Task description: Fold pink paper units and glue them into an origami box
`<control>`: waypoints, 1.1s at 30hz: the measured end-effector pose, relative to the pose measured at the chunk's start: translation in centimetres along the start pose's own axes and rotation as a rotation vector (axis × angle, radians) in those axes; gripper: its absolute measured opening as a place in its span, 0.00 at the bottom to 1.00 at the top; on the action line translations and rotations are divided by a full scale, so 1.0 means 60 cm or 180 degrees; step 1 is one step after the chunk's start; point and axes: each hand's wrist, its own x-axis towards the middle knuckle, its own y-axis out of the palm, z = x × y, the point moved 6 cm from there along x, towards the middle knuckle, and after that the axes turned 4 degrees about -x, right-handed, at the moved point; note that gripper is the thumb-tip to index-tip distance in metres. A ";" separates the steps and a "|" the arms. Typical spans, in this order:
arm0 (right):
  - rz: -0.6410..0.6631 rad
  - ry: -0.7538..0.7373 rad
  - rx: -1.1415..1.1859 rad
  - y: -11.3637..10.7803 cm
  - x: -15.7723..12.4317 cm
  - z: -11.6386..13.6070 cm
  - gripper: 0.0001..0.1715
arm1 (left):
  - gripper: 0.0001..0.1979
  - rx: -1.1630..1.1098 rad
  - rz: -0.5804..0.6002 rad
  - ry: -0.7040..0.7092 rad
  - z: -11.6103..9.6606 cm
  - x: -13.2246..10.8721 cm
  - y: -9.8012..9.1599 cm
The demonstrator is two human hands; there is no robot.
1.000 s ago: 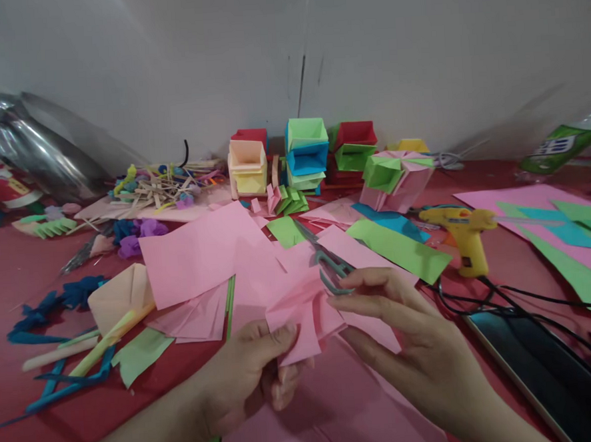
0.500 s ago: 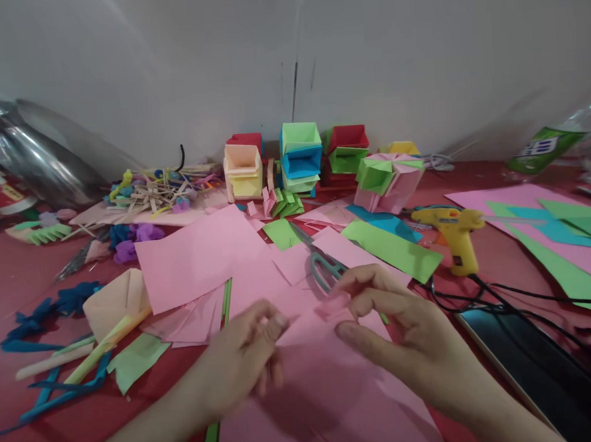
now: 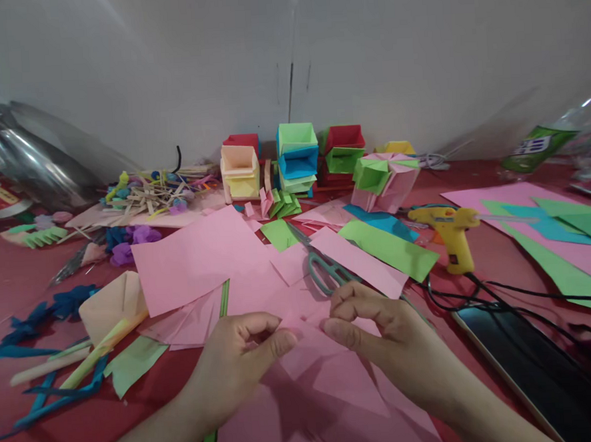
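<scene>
A small piece of pink paper spans the gap between my hands, low over larger pink sheets. Thumb and fingers of my left hand pinch its left end. On the other side, my right hand is closed on the right end. The piece blends into the pink behind it, so its exact outline and folds are hard to make out. Grey-handled scissors lie just beyond my right fingertips, partly beside a pink strip.
A yellow glue gun with a black cord and a dark phone lie right. Folded paper boxes stand in stacks along the wall. Crepe paper flowers, sticks and a steel jug are left.
My left hand has come up to the small pink piece and now pinches it. Half a second ago only my right hand held it. The right hand has shifted slightly down and left.
</scene>
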 end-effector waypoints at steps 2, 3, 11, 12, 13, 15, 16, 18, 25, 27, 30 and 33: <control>-0.0014 -0.0007 -0.0032 0.002 -0.001 0.000 0.14 | 0.18 -0.0212 0.0103 -0.0048 0.005 0.000 0.005; -0.0002 -0.0016 -0.0038 0.004 -0.002 0.001 0.14 | 0.18 -0.0286 0.0179 -0.0056 0.007 0.000 0.009; 0.0065 -0.0102 0.0029 0.011 -0.006 0.006 0.16 | 0.20 -0.0122 0.0227 -0.0123 0.016 -0.001 0.015; 0.0084 -0.0112 0.0048 0.010 -0.006 0.006 0.16 | 0.20 -0.0121 0.0156 -0.0132 0.016 -0.001 0.012; 0.0107 -0.0125 0.0063 0.009 -0.006 0.006 0.16 | 0.20 -0.0115 0.0082 -0.0137 0.015 0.000 0.009; 0.0143 -0.0135 0.0072 0.007 -0.006 0.006 0.11 | 0.21 -0.0092 -0.0070 -0.0097 0.011 0.000 0.003; 0.0150 -0.0128 0.0062 0.007 -0.006 0.005 0.08 | 0.21 -0.0078 -0.0134 -0.0071 0.009 0.000 0.000; 0.0140 -0.0107 0.0005 0.006 -0.006 0.004 0.05 | 0.21 -0.0069 -0.0210 -0.0052 0.007 -0.001 -0.002; 0.0159 0.0038 -0.0054 0.010 -0.004 -0.002 0.07 | 0.14 -0.0402 0.0277 -0.0148 0.015 -0.003 0.013; 0.0199 0.0076 -0.0035 0.012 -0.004 -0.003 0.08 | 0.12 -0.0394 0.0321 -0.0163 0.017 -0.003 0.014; 0.0214 0.0102 -0.0056 0.014 -0.006 -0.004 0.08 | 0.10 -0.0231 0.0239 0.0025 0.010 -0.003 0.012; 0.0162 0.0048 -0.0165 0.013 -0.007 -0.004 0.07 | 0.11 -0.0053 0.0076 0.0214 0.002 -0.004 0.008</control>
